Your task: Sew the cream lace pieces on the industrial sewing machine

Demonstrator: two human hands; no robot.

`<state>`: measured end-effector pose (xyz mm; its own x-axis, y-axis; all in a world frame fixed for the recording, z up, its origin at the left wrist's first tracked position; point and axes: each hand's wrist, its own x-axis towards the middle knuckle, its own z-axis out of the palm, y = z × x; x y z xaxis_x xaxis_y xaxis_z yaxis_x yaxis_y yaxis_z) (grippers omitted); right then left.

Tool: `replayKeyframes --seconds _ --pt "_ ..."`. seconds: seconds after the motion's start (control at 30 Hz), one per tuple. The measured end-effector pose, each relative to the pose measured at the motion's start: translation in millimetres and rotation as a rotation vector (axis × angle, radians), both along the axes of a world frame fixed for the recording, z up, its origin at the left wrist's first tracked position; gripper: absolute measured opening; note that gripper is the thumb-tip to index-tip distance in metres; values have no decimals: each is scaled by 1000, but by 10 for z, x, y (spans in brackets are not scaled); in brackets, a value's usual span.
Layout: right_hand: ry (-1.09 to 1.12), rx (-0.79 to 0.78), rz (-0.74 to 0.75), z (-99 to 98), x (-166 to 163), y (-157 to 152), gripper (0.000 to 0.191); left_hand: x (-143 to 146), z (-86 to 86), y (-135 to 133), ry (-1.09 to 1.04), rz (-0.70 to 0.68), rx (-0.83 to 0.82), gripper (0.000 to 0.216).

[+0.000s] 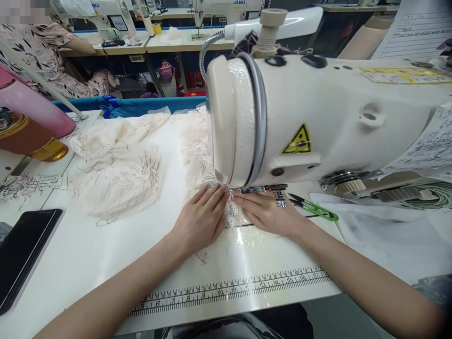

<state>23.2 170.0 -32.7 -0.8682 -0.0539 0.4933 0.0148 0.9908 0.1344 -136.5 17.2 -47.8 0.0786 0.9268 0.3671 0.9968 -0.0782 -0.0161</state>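
A cream lace piece (pixel 198 155) lies under the head of a white sewing machine (pixel 318 117), running toward me past the presser foot (pixel 252 189). My left hand (pixel 203 216) rests flat on the lace, fingers stretched forward and the thumb to the right. On the other side of the foot, my right hand (pixel 270 214) lies with its fingers extended leftward, their tips touching the lace edge. The needle point is hidden by the machine head and my fingers. Green-handled thread snips (pixel 319 210) lie just right of my right hand.
More cream lace pieces with loose threads (pixel 120 179) lie to the left. A black phone (pixel 24 254), an amber bottle (pixel 38 141) and a pink bottle (pixel 38 106) stand or lie farther left. A printed ruler (pixel 229 289) runs along the front edge. A co-worker (pixel 52 61) sits beyond.
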Motion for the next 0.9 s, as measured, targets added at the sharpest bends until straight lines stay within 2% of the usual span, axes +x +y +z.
replayKeyframes --seconds 0.2,0.43,0.63,0.9 --pt "-13 -48 10 -21 -1 10 35 -35 0 20 -57 -4 -22 43" --pt "34 26 -38 -2 13 -26 31 -40 9 20 -50 6 -4 43" --pt "-30 67 -55 -33 53 13 31 -27 26 27 -42 11 -10 42" --pt "-52 13 -37 -64 48 42 34 -23 12 30 -24 40 -11 41"
